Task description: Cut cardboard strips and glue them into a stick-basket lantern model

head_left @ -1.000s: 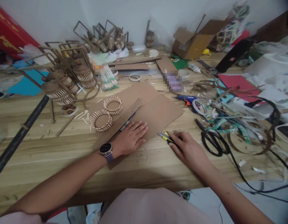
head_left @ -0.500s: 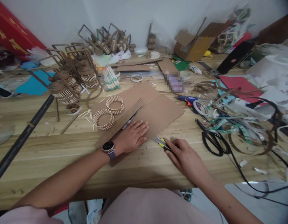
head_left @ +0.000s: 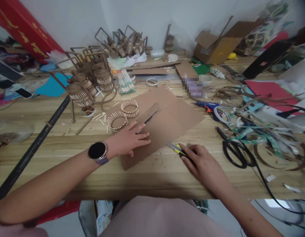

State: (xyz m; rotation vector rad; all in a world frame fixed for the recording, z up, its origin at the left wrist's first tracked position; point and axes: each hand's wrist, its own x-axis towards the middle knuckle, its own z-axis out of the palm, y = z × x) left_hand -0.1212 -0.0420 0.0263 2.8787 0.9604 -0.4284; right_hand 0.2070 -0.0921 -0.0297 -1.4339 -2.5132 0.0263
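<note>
My left hand (head_left: 129, 138), a watch on its wrist, has its fingers spread over the brown cardboard sheet (head_left: 177, 113) and a narrower cardboard strip (head_left: 149, 113). A dark, slim pen-like object (head_left: 149, 119) lies by its fingertips. Two slatted rings (head_left: 129, 108) rest just beyond that hand, on the left part of the cardboard. On the right, my right hand (head_left: 197, 159) is closed around a yellow and black utility knife (head_left: 178, 149), its blade pointing left toward the cardboard's lower edge.
Black scissors (head_left: 235, 153), a blue glue gun (head_left: 207, 104) and tangled strips lie to the right. Small slatted baskets (head_left: 79, 93) with handles stand at the back left, near a bundle of sticks (head_left: 126, 82). A dark bar (head_left: 34, 148) crosses the left side. An open box (head_left: 216, 47) stands behind.
My left hand has lifted a little and shifted left, with its fingers more spread. The whole view has swung slightly left. My right hand still holds the knife in about the same place.
</note>
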